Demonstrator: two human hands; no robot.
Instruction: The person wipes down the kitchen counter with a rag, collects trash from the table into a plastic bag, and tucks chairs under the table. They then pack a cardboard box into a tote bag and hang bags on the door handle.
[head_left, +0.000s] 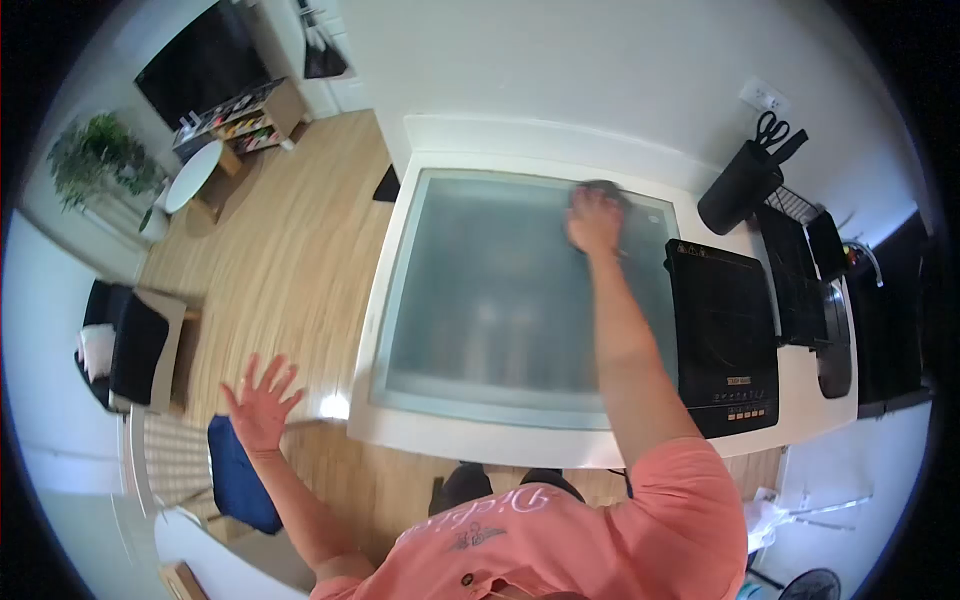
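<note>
Cloth (608,187) under right hand (594,222), left hand (261,412) spread

Around the right fingers, glass (480,290) reaches well to their left and back toward the body, set in the white table (450,437). Just beyond their tips runs the table's far edge, with the wall (560,80) rising behind it. Right of them and nearer the body lies the black cooktop (722,325), its near left side beside the right arm. Farther right of them, the black holder (735,192) stands with scissors (768,130) in it, and a black rack (792,270) sits past the cooktop. The socket (764,97) is on the wall above the holder.

The dark cloth lies on the glass near its far right corner, partly covered by the right fingers. They curve over it, palm down; whether they grip it, I cannot tell. The right arm stretches forward across the glass, nearly straight.

The left fingers are open and fanned apart, palm showing, left of the table above the wood floor (300,230). That arm is bent and angled out from the body. A blue chair (240,478) is just below the left fingers in view, beside the wrist and forearm.
</note>
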